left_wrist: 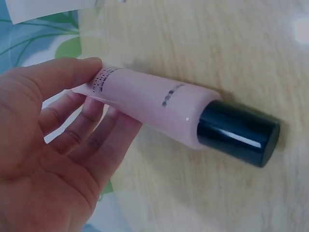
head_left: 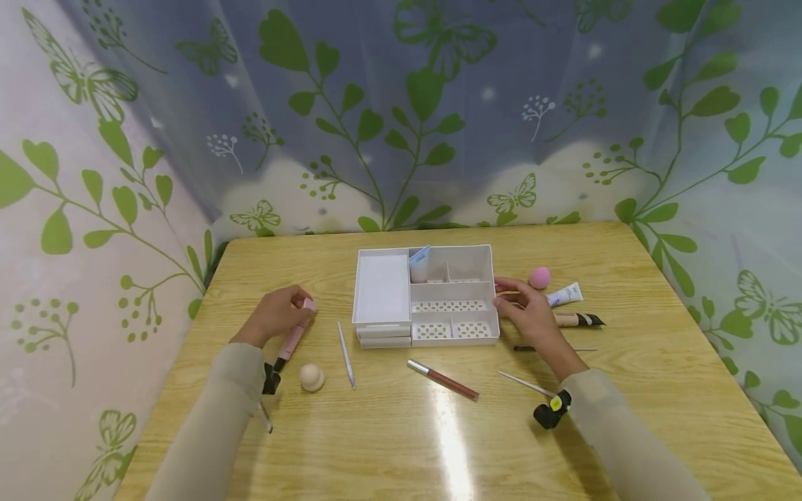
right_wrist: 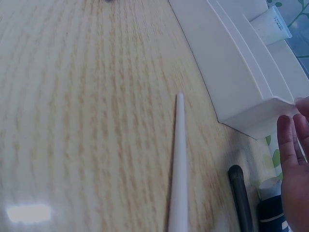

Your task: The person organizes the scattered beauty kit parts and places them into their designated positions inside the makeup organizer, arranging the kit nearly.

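At left in the head view, the pink tube (head_left: pixel 293 339) is grasped near its flat end by the left hand (head_left: pixel 276 314), thumb on one side and fingers on the other; its black cap (left_wrist: pixel 239 134) points toward the lower left of that view; the step in hand is judged to be the taking up of this tube; whether it is clear of the table (head_left: pixel 388 431) cannot be told; for the next move, a firm pinch is judged to be called for, with the cap end kept from dipping and the beige sponge (head_left: pixel 312 377) and white stick (head_left: pixel 347 355) avoided.

At centre, the white organizer (head_left: pixel 382 287) is seen, a pale tube (head_left: pixel 419 266) leaning in an upper compartment; its right wall is met by the right hand (head_left: pixel 532 316), fingers loosely bent; whether the rim is pinched or merely touched cannot be told.

Between views: print on the pink tube and the fingers beneath it are shown by the left wrist view, not the head view; the pink sponge (head_left: pixel 539 277), right of centre, is shown by the head view alone.
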Action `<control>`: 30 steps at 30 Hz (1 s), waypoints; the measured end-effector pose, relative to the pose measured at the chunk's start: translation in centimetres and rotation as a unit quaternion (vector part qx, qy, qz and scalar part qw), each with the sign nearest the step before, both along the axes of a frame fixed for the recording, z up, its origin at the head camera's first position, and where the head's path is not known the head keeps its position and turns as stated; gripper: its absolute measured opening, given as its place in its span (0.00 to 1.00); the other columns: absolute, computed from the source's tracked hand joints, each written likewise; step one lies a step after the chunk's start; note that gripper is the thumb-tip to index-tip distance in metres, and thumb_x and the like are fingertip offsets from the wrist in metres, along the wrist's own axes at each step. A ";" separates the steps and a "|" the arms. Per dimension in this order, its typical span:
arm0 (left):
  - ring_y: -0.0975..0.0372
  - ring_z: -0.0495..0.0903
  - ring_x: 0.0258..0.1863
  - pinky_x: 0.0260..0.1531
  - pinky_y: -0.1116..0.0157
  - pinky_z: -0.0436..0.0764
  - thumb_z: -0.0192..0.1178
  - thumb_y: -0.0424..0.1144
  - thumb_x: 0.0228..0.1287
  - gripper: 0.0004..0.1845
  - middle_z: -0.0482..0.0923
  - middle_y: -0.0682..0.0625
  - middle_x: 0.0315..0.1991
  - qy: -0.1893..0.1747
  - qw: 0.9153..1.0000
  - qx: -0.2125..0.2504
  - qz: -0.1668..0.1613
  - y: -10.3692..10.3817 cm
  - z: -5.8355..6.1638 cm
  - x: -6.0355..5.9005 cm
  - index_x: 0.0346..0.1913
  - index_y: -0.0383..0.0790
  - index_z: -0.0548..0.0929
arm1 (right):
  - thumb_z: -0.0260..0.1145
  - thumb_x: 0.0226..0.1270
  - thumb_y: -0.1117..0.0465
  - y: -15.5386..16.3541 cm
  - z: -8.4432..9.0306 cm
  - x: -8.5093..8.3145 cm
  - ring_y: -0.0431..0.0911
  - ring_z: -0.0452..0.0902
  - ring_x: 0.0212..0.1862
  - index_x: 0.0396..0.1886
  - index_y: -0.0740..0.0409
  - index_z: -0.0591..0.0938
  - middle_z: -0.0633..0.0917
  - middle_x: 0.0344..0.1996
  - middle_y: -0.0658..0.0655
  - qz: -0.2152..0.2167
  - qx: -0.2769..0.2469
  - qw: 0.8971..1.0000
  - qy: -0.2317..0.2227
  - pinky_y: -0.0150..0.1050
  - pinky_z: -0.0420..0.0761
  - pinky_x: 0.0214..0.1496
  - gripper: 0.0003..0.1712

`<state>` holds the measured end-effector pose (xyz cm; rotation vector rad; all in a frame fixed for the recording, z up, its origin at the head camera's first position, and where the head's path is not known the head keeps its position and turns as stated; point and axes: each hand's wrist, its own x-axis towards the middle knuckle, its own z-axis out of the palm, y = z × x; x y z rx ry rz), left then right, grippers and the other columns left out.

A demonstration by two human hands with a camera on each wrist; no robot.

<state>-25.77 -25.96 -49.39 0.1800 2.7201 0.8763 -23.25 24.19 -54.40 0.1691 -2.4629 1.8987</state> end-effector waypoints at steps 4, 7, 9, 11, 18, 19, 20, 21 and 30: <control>0.57 0.80 0.36 0.35 0.62 0.79 0.62 0.42 0.81 0.16 0.82 0.39 0.52 0.018 1.000 0.017 0.009 0.1 0.6 0.0 0.61 0.35 0.82 | 0.68 0.81 0.64 -0.1 0.2 0.1 0.32 0.82 0.55 0.75 0.68 0.78 0.81 0.66 0.74 -0.002 -0.001 1.000 0.003 0.21 0.83 0.53 0.28; 0.53 0.83 0.42 0.39 0.58 0.82 0.60 0.42 0.83 0.17 0.83 0.38 0.55 0.038 0.999 0.021 0.011 0.4 1.3 0.0 0.63 0.35 0.82 | 0.69 0.81 0.65 -0.2 0.4 0.2 0.31 0.82 0.54 0.75 0.69 0.78 0.81 0.65 0.75 -0.003 -0.004 1.000 0.006 0.21 0.83 0.53 0.28; 0.49 0.85 0.47 0.43 0.55 0.84 0.59 0.43 0.84 0.17 0.83 0.37 0.56 0.051 0.998 0.023 0.012 0.8 1.8 -0.1 0.64 0.35 0.82 | 0.69 0.80 0.65 -0.2 0.5 0.3 0.31 0.81 0.54 0.74 0.69 0.78 0.81 0.65 0.74 -0.004 -0.004 1.000 0.006 0.21 0.83 0.53 0.28; 0.46 0.85 0.52 0.48 0.51 0.86 0.59 0.43 0.84 0.18 0.84 0.37 0.57 0.065 0.998 0.024 0.011 1.1 2.2 -0.2 0.65 0.35 0.82 | 0.69 0.80 0.65 -0.3 0.6 0.3 0.31 0.81 0.53 0.74 0.69 0.78 0.81 0.65 0.74 -0.004 -0.003 1.000 0.006 0.21 0.82 0.53 0.28; 0.43 0.86 0.56 0.55 0.44 0.86 0.59 0.43 0.84 0.17 0.82 0.38 0.60 0.102 0.992 0.060 0.032 2.6 3.9 -0.5 0.65 0.37 0.81 | 0.68 0.81 0.65 -0.2 0.5 0.3 0.33 0.81 0.55 0.75 0.68 0.77 0.81 0.66 0.74 -0.002 -0.007 1.000 -0.002 0.21 0.83 0.54 0.28; 0.42 0.86 0.56 0.55 0.43 0.86 0.59 0.43 0.84 0.17 0.82 0.38 0.60 0.108 0.991 0.064 0.037 2.9 4.2 -0.5 0.65 0.37 0.81 | 0.68 0.81 0.65 -0.2 0.5 0.3 0.33 0.81 0.55 0.75 0.68 0.77 0.81 0.66 0.74 -0.002 -0.006 1.000 -0.002 0.21 0.82 0.54 0.28; 0.42 0.85 0.56 0.55 0.43 0.86 0.59 0.43 0.84 0.17 0.82 0.38 0.60 0.114 0.990 0.068 0.040 3.1 4.5 -0.6 0.65 0.37 0.81 | 0.69 0.81 0.65 -0.2 0.4 0.3 0.33 0.81 0.55 0.75 0.67 0.78 0.81 0.66 0.73 -0.003 -0.005 1.000 -0.003 0.21 0.82 0.54 0.28; 0.42 0.85 0.56 0.55 0.43 0.86 0.59 0.43 0.84 0.17 0.82 0.38 0.61 0.120 0.989 0.070 0.044 3.3 4.8 -0.6 0.65 0.37 0.81 | 0.69 0.81 0.65 -0.1 0.3 0.3 0.33 0.81 0.55 0.75 0.67 0.78 0.81 0.66 0.73 -0.003 -0.005 1.000 -0.005 0.21 0.82 0.54 0.28; 0.44 0.85 0.56 0.54 0.44 0.87 0.62 0.44 0.83 0.17 0.84 0.40 0.60 0.179 0.977 0.100 0.061 5.1 6.6 -1.2 0.65 0.39 0.84 | 0.68 0.81 0.65 -0.2 0.3 0.2 0.32 0.81 0.55 0.75 0.67 0.78 0.80 0.67 0.74 -0.001 -0.004 1.000 -0.002 0.20 0.81 0.56 0.27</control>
